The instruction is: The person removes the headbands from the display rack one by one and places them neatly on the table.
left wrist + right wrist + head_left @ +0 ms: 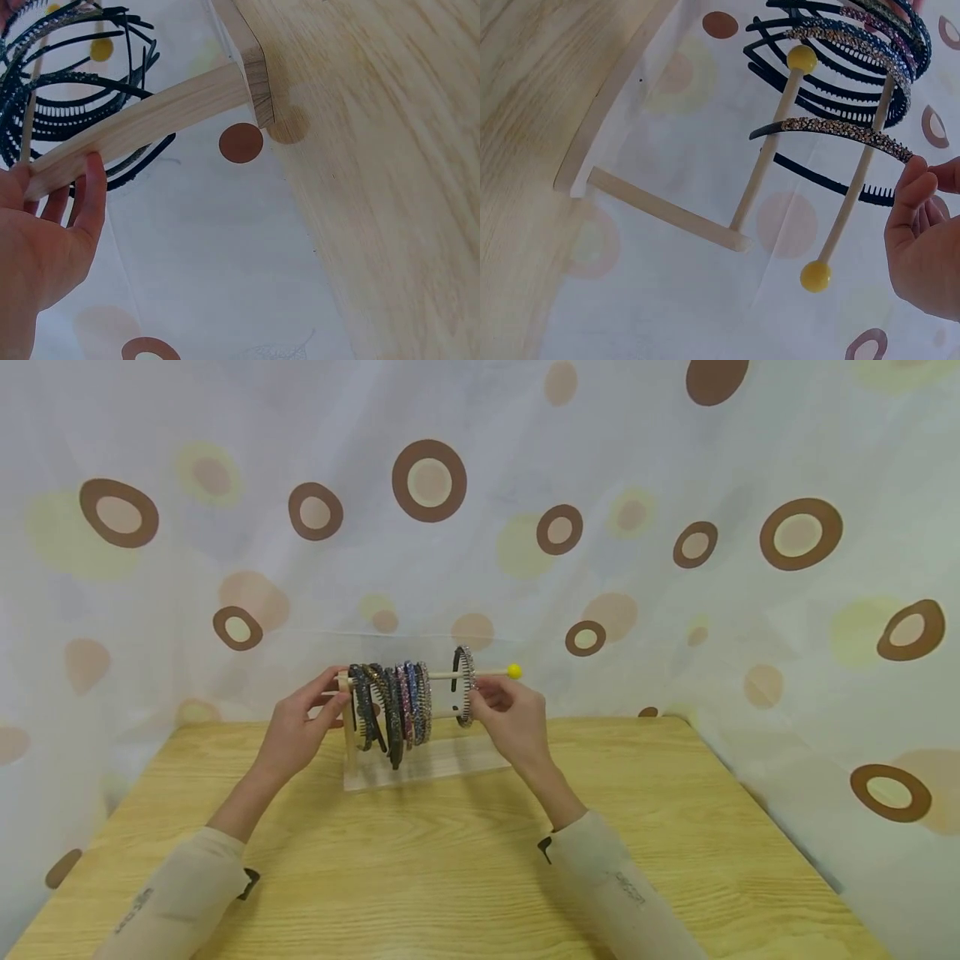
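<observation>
A wooden headband stand (450, 762) with two horizontal rods stands near the table's back. My left hand (296, 731) grips the top of its left upright post (165, 112), fingers and thumb around the wood. Between thumb and fingers, my right hand (517, 718) pinches a glittery, toothed headband (832, 127), which loops around the rods, apart from the others. Several sparkly headbands (408, 706) in black, pink, blue and silver hang bunched towards the left post. Yellow balls cap the rod ends; one ball (814, 276) is on the upper rod, another ball (802, 58) on the other rod.
The stand rests on a light wood-grain table (420, 860). Behind and beside the table hangs a white curtain (480, 577) with brown and pale green circles.
</observation>
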A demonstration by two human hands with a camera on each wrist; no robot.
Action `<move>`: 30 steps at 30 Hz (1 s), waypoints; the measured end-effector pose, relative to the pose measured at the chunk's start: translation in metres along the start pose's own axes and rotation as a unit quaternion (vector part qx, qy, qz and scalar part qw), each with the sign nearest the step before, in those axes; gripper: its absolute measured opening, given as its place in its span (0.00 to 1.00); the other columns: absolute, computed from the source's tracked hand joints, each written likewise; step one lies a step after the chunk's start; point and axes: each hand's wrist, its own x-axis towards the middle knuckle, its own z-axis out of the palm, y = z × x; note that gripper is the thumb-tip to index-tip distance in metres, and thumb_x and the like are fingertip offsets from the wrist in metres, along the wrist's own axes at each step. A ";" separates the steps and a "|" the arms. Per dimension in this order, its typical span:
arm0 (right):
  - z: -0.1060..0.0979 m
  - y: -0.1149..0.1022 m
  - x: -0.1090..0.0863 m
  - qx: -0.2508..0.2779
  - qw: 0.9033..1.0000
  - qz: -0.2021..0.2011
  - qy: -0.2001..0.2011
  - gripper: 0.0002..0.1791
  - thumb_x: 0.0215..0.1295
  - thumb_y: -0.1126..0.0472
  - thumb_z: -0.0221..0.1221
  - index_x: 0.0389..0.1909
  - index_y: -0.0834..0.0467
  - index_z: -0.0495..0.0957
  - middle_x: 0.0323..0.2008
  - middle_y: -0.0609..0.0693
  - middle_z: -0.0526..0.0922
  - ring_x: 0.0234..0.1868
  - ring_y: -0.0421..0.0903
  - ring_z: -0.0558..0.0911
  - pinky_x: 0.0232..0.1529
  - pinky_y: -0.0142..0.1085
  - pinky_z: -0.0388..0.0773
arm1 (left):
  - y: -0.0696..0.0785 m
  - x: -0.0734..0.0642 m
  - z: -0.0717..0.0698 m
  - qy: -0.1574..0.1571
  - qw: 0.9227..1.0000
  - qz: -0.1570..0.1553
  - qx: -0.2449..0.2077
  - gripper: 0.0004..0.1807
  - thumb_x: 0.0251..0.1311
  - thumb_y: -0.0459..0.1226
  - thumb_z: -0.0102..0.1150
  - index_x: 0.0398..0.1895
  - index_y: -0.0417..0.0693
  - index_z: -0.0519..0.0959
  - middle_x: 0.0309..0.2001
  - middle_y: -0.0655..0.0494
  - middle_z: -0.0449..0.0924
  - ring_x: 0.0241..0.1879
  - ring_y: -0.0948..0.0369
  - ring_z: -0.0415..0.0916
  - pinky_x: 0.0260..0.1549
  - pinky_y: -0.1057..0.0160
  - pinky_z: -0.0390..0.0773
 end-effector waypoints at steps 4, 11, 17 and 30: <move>-0.010 -0.003 0.002 -0.010 1.000 -0.002 0.008 0.08 0.65 0.69 0.64 0.43 0.66 0.86 0.31 0.51 0.86 0.28 0.45 0.83 0.31 0.31 0.83 | 0.016 -0.002 -0.002 -0.006 1.000 -0.002 -0.004 0.22 0.76 0.29 0.53 0.70 0.34 0.70 0.52 0.34 0.78 0.52 0.38 0.80 0.36 0.49 0.87; -0.027 -0.005 0.008 -0.058 0.997 -0.047 0.028 0.08 0.62 0.69 0.63 0.40 0.64 0.87 0.29 0.50 0.84 0.26 0.42 0.82 0.28 0.31 0.81 | -0.013 -0.001 -0.001 -0.012 1.000 -0.005 -0.002 0.24 0.78 0.35 0.53 0.74 0.45 0.69 0.56 0.38 0.79 0.52 0.43 0.81 0.36 0.55 0.87; -0.048 0.002 0.016 -0.087 0.991 -0.086 0.045 0.09 0.62 0.69 0.63 0.41 0.63 0.88 0.30 0.49 0.84 0.27 0.43 0.81 0.28 0.28 0.78 | -0.019 0.000 0.000 -0.012 1.000 -0.002 0.005 0.23 0.78 0.38 0.53 0.73 0.47 0.70 0.56 0.40 0.80 0.52 0.44 0.81 0.35 0.60 0.87; -0.086 0.007 0.028 -0.094 0.988 -0.120 0.031 0.09 0.71 0.65 0.64 0.48 0.60 0.88 0.40 0.50 0.85 0.35 0.44 0.78 0.33 0.31 0.73 | -0.018 0.000 0.001 -0.006 1.000 0.004 0.003 0.23 0.77 0.37 0.53 0.73 0.49 0.70 0.55 0.41 0.79 0.52 0.44 0.81 0.35 0.61 0.87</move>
